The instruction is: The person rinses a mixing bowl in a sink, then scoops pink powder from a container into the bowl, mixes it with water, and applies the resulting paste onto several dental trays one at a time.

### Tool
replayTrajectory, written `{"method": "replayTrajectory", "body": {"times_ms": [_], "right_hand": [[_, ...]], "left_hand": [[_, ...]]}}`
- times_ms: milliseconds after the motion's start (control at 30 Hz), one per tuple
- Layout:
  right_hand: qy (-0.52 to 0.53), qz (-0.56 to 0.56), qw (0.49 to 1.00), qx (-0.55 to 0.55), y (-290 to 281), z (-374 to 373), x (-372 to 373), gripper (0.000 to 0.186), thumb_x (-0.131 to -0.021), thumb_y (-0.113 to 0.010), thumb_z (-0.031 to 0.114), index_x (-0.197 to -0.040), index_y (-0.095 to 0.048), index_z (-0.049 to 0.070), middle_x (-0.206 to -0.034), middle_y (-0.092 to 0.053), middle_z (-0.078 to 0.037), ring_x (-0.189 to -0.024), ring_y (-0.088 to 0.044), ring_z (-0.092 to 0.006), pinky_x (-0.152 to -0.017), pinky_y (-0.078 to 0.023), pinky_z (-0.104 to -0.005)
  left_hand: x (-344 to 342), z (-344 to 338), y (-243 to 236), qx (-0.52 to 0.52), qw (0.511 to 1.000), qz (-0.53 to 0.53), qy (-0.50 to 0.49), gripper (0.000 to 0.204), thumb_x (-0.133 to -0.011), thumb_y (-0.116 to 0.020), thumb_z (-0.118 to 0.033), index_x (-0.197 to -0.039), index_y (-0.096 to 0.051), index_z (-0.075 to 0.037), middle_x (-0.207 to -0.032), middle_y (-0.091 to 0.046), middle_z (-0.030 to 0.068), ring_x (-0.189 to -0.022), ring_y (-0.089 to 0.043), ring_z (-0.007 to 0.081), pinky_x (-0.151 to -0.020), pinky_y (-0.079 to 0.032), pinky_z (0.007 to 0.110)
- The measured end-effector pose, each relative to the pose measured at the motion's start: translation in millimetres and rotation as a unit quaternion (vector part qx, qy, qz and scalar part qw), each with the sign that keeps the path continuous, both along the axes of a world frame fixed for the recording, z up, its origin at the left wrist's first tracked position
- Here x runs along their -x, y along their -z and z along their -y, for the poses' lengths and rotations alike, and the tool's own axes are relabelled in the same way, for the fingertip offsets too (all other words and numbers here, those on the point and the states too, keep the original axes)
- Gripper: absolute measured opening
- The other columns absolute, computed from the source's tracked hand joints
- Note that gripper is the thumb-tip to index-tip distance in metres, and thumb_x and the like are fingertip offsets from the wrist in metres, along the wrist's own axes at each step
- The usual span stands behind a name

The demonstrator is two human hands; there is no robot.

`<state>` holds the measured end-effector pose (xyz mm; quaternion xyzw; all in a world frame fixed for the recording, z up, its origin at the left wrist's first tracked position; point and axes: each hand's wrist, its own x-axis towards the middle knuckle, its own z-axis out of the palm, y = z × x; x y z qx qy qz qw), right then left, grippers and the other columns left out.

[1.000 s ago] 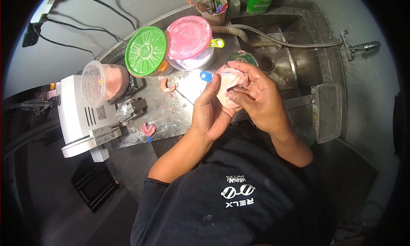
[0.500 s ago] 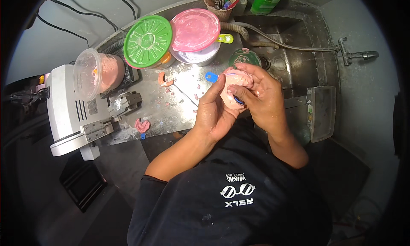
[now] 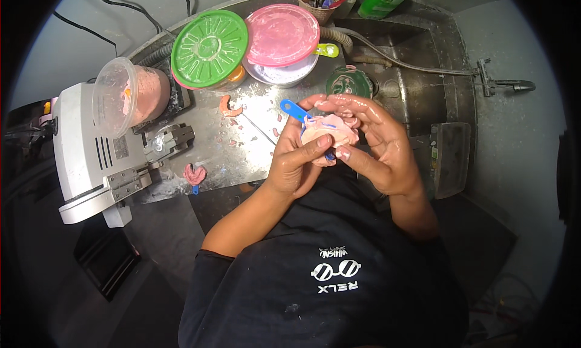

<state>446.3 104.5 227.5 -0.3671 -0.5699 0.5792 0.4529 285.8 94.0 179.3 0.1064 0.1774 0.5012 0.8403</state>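
Note:
Both hands hold a dental impression tray point(image 3: 295, 110) with a blue handle, heaped with wet pink impression material point(image 3: 339, 129), in front of my chest. My left hand point(image 3: 292, 166) grips its near left side, with the thumb pressed onto the pink face. Curled round the far and right sides, my right hand point(image 3: 390, 145) has its thumb at the near edge and its fingertips on the far edge. Pink smears wet the right fingers. Blue tray parts show through the pink. The underside is hidden by my hands.
On the metal counter lie a second pink impression point(image 3: 195, 175), an orange horseshoe-shaped piece point(image 3: 229, 108), a thin rod point(image 3: 259, 129) and pink scraps. Behind stand a green-lidded tub point(image 3: 209, 45), a pink-lidded tub point(image 3: 283, 33) and a clear tub point(image 3: 112, 97). A white machine point(image 3: 91, 148) is left; a sink point(image 3: 417, 52), right.
The tray has turned in my hands, so more of its blue handle shows. My left thumb has moved onto the pink face; my right thumb has slid to the near edge.

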Motion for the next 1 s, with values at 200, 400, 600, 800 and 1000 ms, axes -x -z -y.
{"method": "replayTrajectory", "body": {"times_ms": [200, 400, 600, 800, 1000], "right_hand": [[0.006, -0.05, 0.998, 0.023, -5, 7, 6, 0.047, -0.083, -0.058, -0.002, -0.129, -0.048, -0.007, -0.126, -0.059, -0.017, -0.12, -0.055, -0.0235, -0.105, -0.039, -0.0357], [0.061, 0.078, 0.986, -0.134, -8, 5, 5, 0.047, -0.074, -0.058, -0.002, -0.121, -0.056, -0.009, -0.117, -0.064, -0.022, -0.116, -0.06, -0.0322, -0.105, -0.041, -0.0409], [0.006, 0.281, 0.913, -0.295, -9, 8, 0, 0.047, -0.071, -0.053, 0.005, -0.115, -0.06, -0.01, -0.117, -0.063, -0.025, -0.117, -0.059, -0.0391, -0.109, -0.035, -0.0521], [0.028, 0.195, 0.924, -0.328, -6, 10, 0, 0.048, -0.07, -0.052, 0.007, -0.114, -0.061, -0.01, -0.115, -0.064, -0.025, -0.113, -0.061, -0.0398, -0.107, -0.037, -0.0516], [0.03, 0.197, 0.935, -0.293, -8, 9, -18, 0.045, -0.074, -0.053, 0.009, -0.114, -0.061, -0.01, -0.115, -0.065, -0.024, -0.112, -0.061, -0.0381, -0.106, -0.039, -0.0475]], "left_hand": [[2, 0, -4, 0.031, 0.999, 0.014, -0.023, 0.049, -0.09, -0.063, -0.006, -0.133, -0.038, -0.006, -0.116, -0.059, 0.0188, -0.103, -0.065, 0.0304, -0.082, -0.059, 0.041], [5, -2, -2, 0.011, 0.999, 0.03, 0.001, 0.039, -0.092, -0.061, -0.009, -0.126, -0.045, -0.002, -0.112, -0.062, 0.0193, -0.095, -0.068, 0.0319, -0.085, -0.059, 0.044], [5, 0, -6, 0.0, 1.0, 0.027, 0.003, 0.041, -0.092, -0.058, -0.01, -0.129, -0.045, -0.001, -0.12, -0.057, 0.0149, -0.112, -0.059, 0.0252, -0.095, -0.05, 0.042], [4, 3, -4, -0.015, 1.0, 0.009, -0.003, 0.039, -0.091, -0.059, -0.01, -0.126, -0.045, -0.002, -0.118, -0.057, 0.0148, -0.109, -0.06, 0.025, -0.093, -0.051, 0.042], [10, 6, 7, -0.016, 1.0, -0.003, -0.006, 0.04, -0.09, -0.06, -0.016, -0.125, -0.047, -0.003, -0.119, -0.057, 0.0205, -0.109, -0.061, 0.0313, -0.091, -0.052, 0.048]]}}
